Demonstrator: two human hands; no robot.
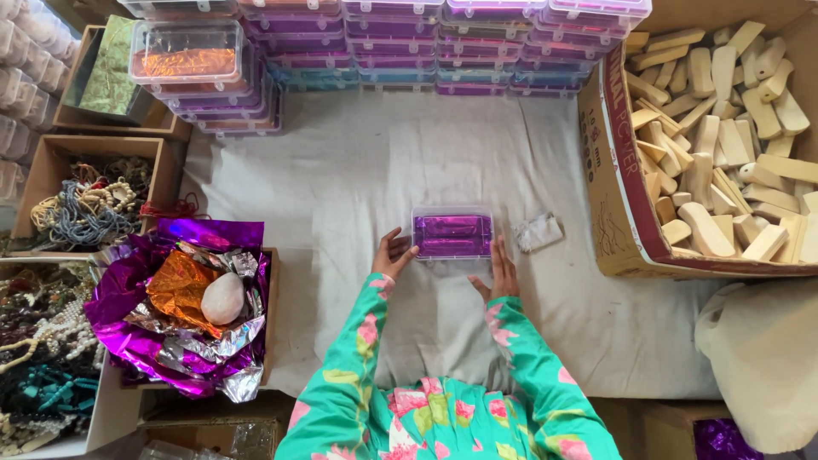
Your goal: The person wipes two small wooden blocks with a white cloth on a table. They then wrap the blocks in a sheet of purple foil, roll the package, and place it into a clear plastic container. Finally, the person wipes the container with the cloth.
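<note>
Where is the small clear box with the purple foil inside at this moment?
In the head view, the clear box lies mid-frame on the white cloth, between the left hand and right hand, with a crumpled wrapper just right of it.

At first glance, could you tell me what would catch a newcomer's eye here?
Centre stage, a clear box lined with purple foil sits on the white cloth, framed by the left hand and right hand. At right, a carton of pale wooden blocks; at left, crumpled purple foil; along the top, stacked clear boxes.

Single head view — looks straight down, mid-height, over cloth.
</note>
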